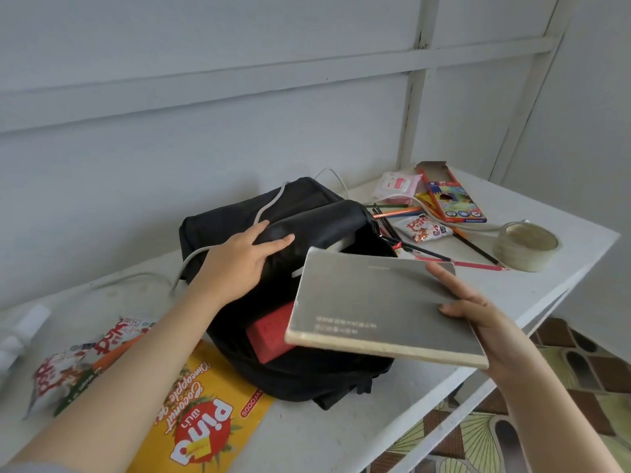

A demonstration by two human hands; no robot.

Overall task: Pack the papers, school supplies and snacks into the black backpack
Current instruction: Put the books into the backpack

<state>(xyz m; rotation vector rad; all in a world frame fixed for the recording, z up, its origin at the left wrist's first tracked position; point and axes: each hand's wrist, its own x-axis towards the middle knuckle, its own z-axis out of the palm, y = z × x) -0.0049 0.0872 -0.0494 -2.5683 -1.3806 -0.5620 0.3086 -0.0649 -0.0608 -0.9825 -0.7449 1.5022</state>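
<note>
Hands pack a black backpack [293, 302] at table centre. Left hand [239, 264] grips and holds back the flap; right hand [478, 319], at four o'clock, holds a grey notebook [379, 308] over the mouth. Next, likely tilting it in beside the red box [273, 332]. Snacks [201, 411] wait at seven o'clock, pencils [426, 230] at two. Bag's depths are hidden.
</note>
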